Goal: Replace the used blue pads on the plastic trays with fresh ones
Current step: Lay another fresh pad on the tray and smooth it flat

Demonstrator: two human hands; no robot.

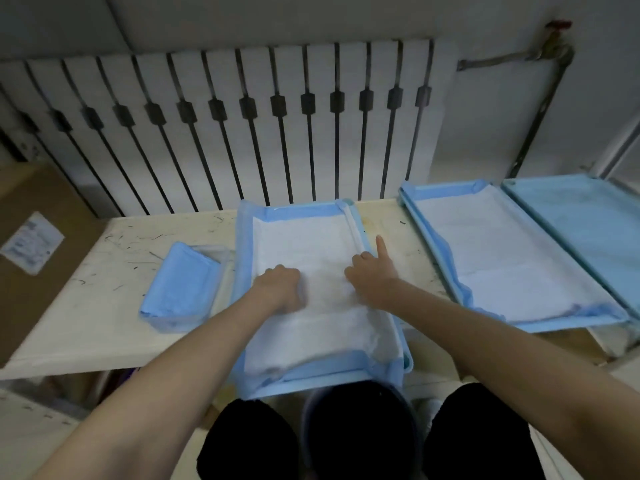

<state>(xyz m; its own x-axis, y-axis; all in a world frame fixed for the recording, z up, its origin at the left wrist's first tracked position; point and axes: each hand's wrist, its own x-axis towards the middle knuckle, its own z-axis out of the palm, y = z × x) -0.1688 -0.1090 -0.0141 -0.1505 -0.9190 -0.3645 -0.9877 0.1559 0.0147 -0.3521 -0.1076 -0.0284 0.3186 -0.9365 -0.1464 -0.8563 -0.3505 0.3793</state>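
A light-blue plastic tray (407, 362) lies lengthwise in front of me on the table. Spread over it is a pad (304, 244), white on top with blue borders that hang over the tray's sides. My left hand (278, 285) rests on the middle of the pad with its fingers curled under; nothing shows in its grip. At the pad's right edge, my right hand (372, 275) has its index finger pointing straight away, the other fingers curled at the folded border. A folded stack of blue pads (180, 285) in clear wrap lies to the left.
To the right, a second tray (429, 244) carries a crumpled white pad (502, 258). Beyond it sits a bare blue tray (588, 230). A cardboard box (34, 237) stands at the left and a radiator (242, 116) behind. A dark bucket (360, 427) sits between my knees.
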